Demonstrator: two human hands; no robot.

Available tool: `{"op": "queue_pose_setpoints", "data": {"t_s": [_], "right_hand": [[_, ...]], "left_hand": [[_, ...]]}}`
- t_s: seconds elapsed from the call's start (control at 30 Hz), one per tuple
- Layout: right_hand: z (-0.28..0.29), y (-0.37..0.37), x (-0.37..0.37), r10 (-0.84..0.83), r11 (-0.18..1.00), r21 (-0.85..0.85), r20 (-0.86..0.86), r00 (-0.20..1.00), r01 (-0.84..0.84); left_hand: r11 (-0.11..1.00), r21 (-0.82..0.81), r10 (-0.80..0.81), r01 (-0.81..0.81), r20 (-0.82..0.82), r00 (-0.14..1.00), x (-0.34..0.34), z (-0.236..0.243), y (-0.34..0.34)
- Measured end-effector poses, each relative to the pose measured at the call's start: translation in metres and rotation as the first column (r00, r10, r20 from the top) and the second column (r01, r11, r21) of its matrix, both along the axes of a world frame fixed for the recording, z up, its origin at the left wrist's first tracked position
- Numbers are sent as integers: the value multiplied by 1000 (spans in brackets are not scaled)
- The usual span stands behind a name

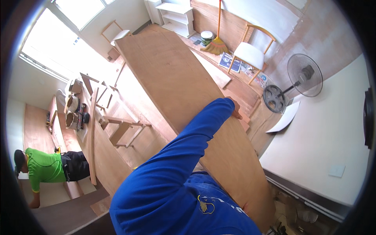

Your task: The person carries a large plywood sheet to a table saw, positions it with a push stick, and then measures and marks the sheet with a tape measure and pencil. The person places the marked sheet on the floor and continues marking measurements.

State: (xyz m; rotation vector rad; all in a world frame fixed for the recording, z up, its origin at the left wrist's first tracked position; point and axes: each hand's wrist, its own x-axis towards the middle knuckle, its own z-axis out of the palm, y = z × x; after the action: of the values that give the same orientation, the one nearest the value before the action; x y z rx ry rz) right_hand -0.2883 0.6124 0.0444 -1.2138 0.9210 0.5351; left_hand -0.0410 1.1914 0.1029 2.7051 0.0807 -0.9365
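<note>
- Left hand [235, 109] of mine is hooked over the far long edge of the wooden panel [172, 74], partly closed with the fingers bent around that edge; my palm is hidden.
- As for my right hand, I can't make it out, so I cannot tell how open it is or what it has hold of.
- The panel slants from just in front of my chest up toward the far end of the room, and my blue sleeve [168, 156] crosses its face.
- On my left, a person in a green shirt [45, 166] bends forward near a long workbench [102, 156] with tools and containers toward its far end.
- Beyond my hand, to the right, I see a standing fan [304, 75], a white-seated chair [249, 55], a broom [217, 45] and a bucket [206, 37].
- White shelves [175, 18] stand by the far wall.
</note>
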Motion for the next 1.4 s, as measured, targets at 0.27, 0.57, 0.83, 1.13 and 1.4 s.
{"op": "queue_pose_setpoints", "data": {"t_s": [0.27, 0.57, 0.83, 1.13, 1.4], "right_hand": [[-67, 192, 6, -34, 999, 11, 2, 999, 34], [-68, 389, 19, -298, 915, 204, -242, 923, 348], [-34, 610, 56, -548, 812, 138, -155, 822, 568], [-52, 858, 55, -590, 776, 148, -176, 788, 613], [-65, 987, 75, -639, 714, 204, -201, 743, 669]], "left_hand": [[994, 83, -71, 78, -81, 994, 67, -32, 167], [984, 141, -64, 112, -310, 949, 77, -54, 373], [979, 168, -55, 117, -337, 940, 111, -65, 526], [985, 174, 21, 9, -173, 985, 99, -84, 778], [968, 248, 54, -28, -99, 994, 104, -60, 904]]}}
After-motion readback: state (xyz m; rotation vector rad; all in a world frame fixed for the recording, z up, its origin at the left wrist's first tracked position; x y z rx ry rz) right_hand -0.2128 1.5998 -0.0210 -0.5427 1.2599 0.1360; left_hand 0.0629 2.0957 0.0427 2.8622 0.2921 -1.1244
